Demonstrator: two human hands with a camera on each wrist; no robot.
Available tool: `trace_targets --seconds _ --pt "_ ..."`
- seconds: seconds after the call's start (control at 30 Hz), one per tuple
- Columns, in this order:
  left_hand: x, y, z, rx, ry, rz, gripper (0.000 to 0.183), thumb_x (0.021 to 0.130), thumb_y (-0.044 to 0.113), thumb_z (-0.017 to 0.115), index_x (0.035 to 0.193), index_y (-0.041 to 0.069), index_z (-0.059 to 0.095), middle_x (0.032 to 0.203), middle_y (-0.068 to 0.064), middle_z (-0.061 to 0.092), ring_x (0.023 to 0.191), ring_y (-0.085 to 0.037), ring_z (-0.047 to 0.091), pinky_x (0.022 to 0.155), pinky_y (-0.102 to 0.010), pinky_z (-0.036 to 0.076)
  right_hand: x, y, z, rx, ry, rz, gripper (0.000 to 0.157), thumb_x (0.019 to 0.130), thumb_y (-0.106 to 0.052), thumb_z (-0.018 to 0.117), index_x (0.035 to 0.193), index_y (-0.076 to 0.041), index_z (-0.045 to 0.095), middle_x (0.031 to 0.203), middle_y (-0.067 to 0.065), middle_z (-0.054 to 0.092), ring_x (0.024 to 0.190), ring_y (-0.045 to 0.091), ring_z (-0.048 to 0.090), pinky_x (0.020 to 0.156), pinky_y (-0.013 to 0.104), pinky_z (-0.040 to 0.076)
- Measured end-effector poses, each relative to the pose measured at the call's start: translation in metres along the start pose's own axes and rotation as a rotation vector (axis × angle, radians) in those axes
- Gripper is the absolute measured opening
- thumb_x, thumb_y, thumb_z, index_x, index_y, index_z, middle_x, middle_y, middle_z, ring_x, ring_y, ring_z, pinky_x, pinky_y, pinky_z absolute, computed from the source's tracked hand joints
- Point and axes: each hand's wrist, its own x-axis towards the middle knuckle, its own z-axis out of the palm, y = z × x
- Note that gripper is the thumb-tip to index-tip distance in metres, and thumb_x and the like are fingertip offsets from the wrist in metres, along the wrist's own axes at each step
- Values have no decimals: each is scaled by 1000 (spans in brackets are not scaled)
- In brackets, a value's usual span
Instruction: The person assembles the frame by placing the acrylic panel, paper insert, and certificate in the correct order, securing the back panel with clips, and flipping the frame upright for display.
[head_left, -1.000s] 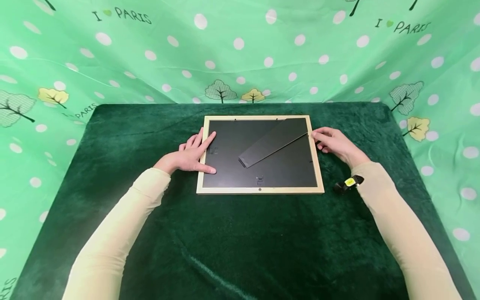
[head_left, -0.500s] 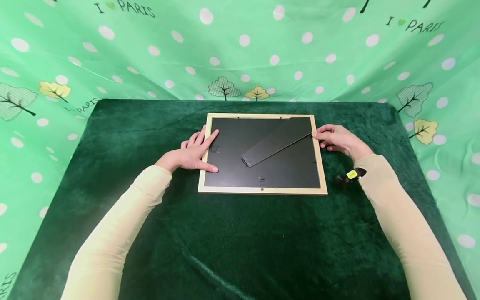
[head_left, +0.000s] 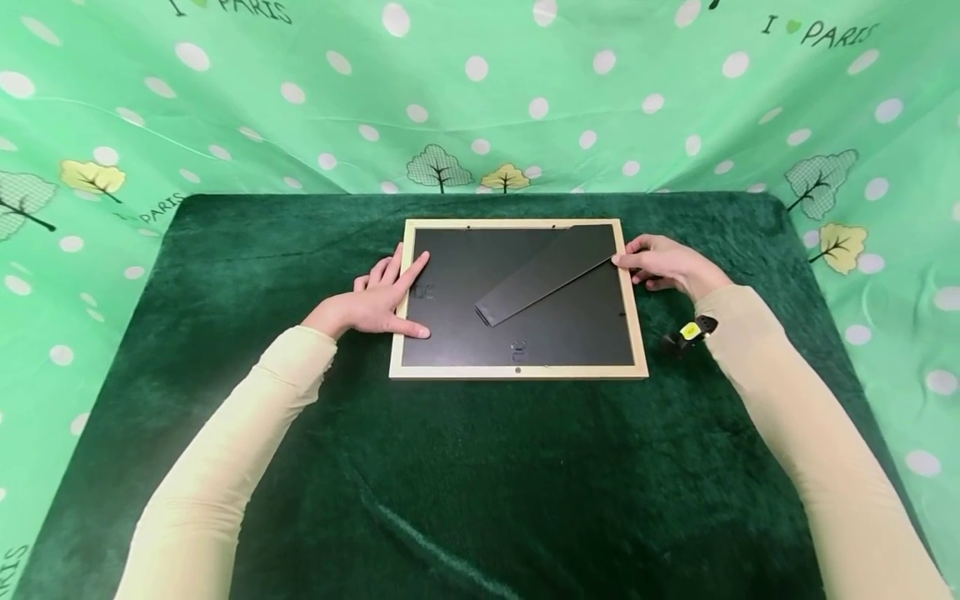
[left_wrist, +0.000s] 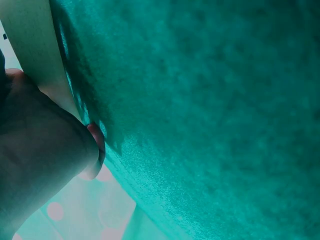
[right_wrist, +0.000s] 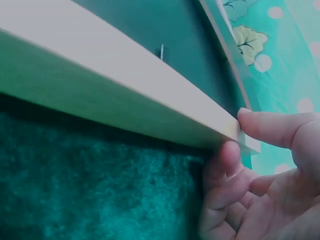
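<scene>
Picture frame (head_left: 525, 337) lies back-up on the counter (head_left: 525, 467), toward twelve o'clock. Left hand (head_left: 371, 306) rests on its nine-o'clock side, fingers spread; right hand (head_left: 667, 262) pinches it near two o'clock.

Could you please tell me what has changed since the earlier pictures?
The thumb of the right hand has shifted slightly inward over the right rim of the frame. The left hand stays on the frame's left side; the frame and its black stand stay put.
</scene>
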Motion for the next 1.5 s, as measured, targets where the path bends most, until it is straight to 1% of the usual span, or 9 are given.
trace_targets --seconds 0.2,0.37,0.5,0.63,0.87,1.07,1.17,1.33,1.5 --pt "0 3 0 12 13 2 112 65 69 59 137 36 -21 137 0 -38 129 -30 -16 93 -52 10 -1 -5 4 -22 5 -22 39 89 -31 53 106 -4 32 77 11 45 58 16 45 57 30 43" --pt "-1 6 0 8 30 20 111 67 66 60 139 32 -18 139 -4 -34 129 -33 -14 91 -54 10 -1 -1 9 -10 26 -34 41 90 -31 51 110 -3 29 76 11 42 58 17 44 57 31 43" --pt "0 4 0 5 25 10 111 67 66 60 138 34 -20 137 -1 -37 129 -32 -16 91 -53 10 0 0 13 -9 64 -51 43 90 -32 50 113 -2 29 74 10 41 59 18 43 56 31 41" --pt "0 1 -1 7 24 -1 110 67 67 59 136 36 -22 135 2 -40 129 -30 -17 92 -53 10 3 -4 13 11 70 -61 44 90 -31 51 113 -2 28 66 5 39 52 15 37 52 30 35" --pt "-3 2 0 -14 33 22 110 69 63 61 139 32 -19 138 -4 -36 128 -33 -16 91 -55 10 6 5 13 159 21 -86 43 90 -32 52 113 -6 27 63 2 33 48 15 27 48 28 26" --pt "-4 5 1 -17 33 28 109 70 63 60 139 32 -18 139 -3 -35 129 -32 -16 91 -54 10 7 21 14 188 15 -215 63 90 -30 52 136 -14 13 62 1 37 46 15 30 46 30 28" --pt "-4 5 1 -26 26 15 109 69 65 60 138 35 -19 138 0 -36 129 -29 -18 93 -53 9 6 24 13 200 3 -252 69 90 -28 53 141 -19 7 64 2 38 46 15 33 47 31 30" --pt "-4 4 1 -32 19 15 110 68 65 60 137 35 -19 137 1 -37 129 -29 -19 93 -53 9 3 19 13 247 -3 -208 66 90 -21 52 140 -21 9 61 2 37 46 15 33 47 31 30" --pt "-4 5 1 -26 38 24 110 69 63 61 139 33 -18 139 -3 -35 129 -31 -17 91 -53 10 6 9 17 257 54 -118 63 88 -15 50 137 -20 11 51 0 31 41 15 26 43 28 25"
